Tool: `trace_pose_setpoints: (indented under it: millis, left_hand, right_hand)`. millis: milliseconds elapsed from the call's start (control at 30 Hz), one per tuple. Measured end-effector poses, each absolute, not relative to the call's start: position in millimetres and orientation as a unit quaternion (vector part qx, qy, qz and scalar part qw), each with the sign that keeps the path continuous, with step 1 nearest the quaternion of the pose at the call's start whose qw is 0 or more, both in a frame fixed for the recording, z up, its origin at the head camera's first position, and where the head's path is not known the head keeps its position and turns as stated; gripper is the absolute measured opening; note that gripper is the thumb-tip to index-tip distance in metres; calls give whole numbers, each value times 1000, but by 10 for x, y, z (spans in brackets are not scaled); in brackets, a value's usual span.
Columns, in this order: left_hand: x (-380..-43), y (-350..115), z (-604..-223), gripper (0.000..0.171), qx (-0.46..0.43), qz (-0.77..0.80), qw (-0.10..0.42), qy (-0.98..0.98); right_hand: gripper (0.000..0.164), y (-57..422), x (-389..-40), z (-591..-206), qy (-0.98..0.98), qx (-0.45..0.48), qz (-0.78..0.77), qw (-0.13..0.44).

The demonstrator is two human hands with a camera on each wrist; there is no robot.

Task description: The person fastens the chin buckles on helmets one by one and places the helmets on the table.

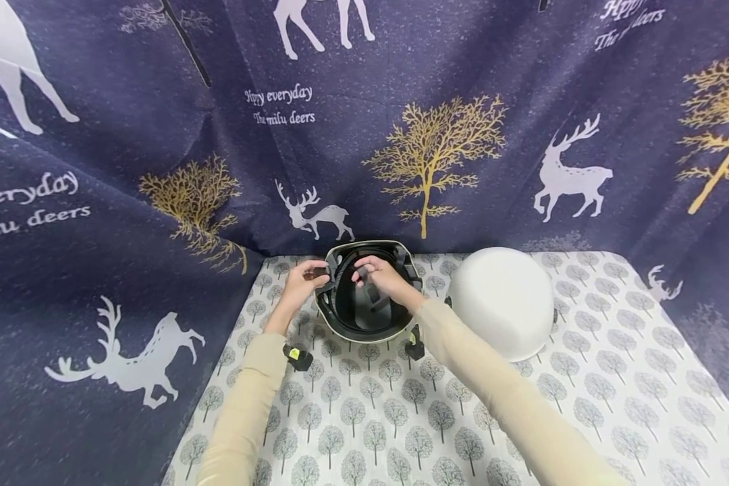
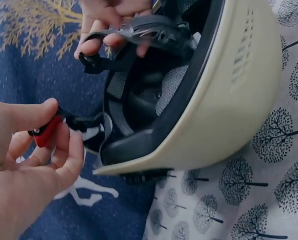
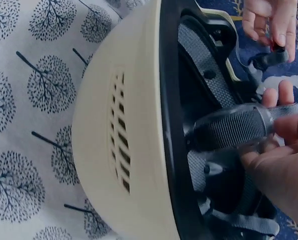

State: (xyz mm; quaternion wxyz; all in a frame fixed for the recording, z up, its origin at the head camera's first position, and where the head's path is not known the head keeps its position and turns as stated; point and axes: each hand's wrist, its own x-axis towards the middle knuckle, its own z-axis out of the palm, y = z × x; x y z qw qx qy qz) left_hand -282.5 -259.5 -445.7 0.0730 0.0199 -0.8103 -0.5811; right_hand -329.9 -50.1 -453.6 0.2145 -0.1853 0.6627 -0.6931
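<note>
A cream helmet [image 2: 239,110] lies with its black padded inside facing up, as the head view shows. At its left rim, my left hand [image 1: 300,283] pinches a red-and-black buckle [image 2: 49,131] on the end of a dark strap. My right hand [image 1: 389,280] is over the helmet's opening and grips the other chin strap [image 3: 239,127], a ribbed dark webbing with what looks like a clear plastic cover. In the right wrist view both hands are apart, each on its own strap end. The tip of the right strap is partly hidden by the fingers.
A white domed shell [image 1: 503,304], with small black parts at its sides, stands right of the helmet, close to the right forearm. The tree-print tablecloth [image 1: 352,412] covers the table. A dark blue curtain [image 1: 340,162] with deer and trees hangs behind and at the left.
</note>
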Motion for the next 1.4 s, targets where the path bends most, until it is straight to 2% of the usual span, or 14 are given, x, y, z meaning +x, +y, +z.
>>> trace_pose_setpoints:
  millis: [100,233,367,533,567,700,767,867,1067,1400]
  left_hand:
    - [-2846,-2523,-4443,35,12,-572,69,-817]
    - [-2860,-2462,-4430,35,10,-576,63,-815]
    - [-2874,-2429,-4421,37,9,-572,65,-817]
    - [-2882,-2356,-4400,39,21,-561,97,-822]
    - [-2882,-2340,-4399,39,24,-556,106,-824]
    - [-2893,-2288,-4412,34,33,-559,139,-817]
    - [-2863,-2248,-4378,34,35,-568,154,-808]
    - [-2875,-2209,-4382,32,27,-594,168,-786]
    - [-2961,-2174,-4458,29,-25,-625,159,-764]
    - [-2946,-2133,-4511,30,-53,-518,183,-834]
  right_hand:
    - [30,-454,-3346,-4583,662,-172,-705,190]
    - [8,-412,-3364,-4580,677,-166,-699,160]
    - [11,-365,-3346,-4548,708,-174,-669,144]
    - [8,-294,-3360,-4569,698,-171,-678,155]
    - [8,-281,-3363,-4575,695,-168,-681,158]
    - [36,-253,-3360,-4588,698,-163,-676,171]
    - [45,-249,-3348,-4585,703,-161,-670,176]
    - [44,-242,-3337,-4588,698,-165,-674,178]
    - [35,-210,-3379,-4603,666,-176,-702,181]
    - [39,-171,-3316,-4466,681,-173,-678,214]
